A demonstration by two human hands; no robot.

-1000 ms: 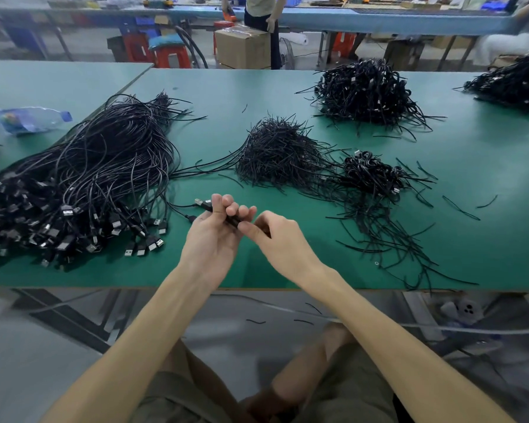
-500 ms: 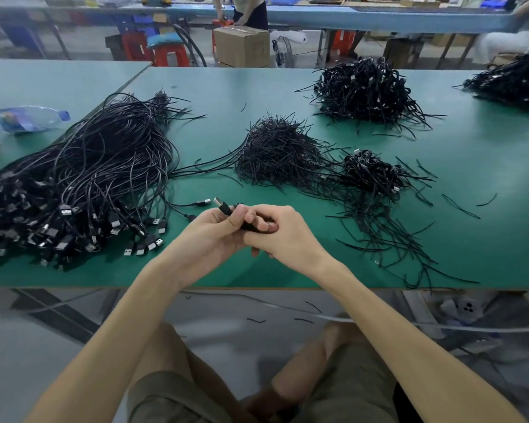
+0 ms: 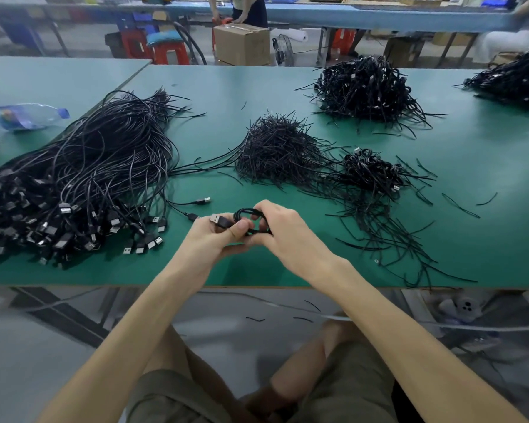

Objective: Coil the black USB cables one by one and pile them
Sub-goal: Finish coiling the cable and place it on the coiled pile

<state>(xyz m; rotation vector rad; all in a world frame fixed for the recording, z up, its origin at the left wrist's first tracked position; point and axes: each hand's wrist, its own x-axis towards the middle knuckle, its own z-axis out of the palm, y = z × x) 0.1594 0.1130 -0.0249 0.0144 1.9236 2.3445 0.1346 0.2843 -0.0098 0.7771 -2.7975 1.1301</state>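
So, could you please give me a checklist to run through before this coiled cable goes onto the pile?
1. Grip on the coiled cable by left hand and right hand: ok.
2. Its USB plug sticks out clear of the loops: ok.
3. Other cable end tucked in: cannot tell, hidden in the grip.
4. Tie around the coil: cannot tell, none shows.
5. Drop spot, the small pile of coiled cables on the table, right of the hands, uncovered: ok.
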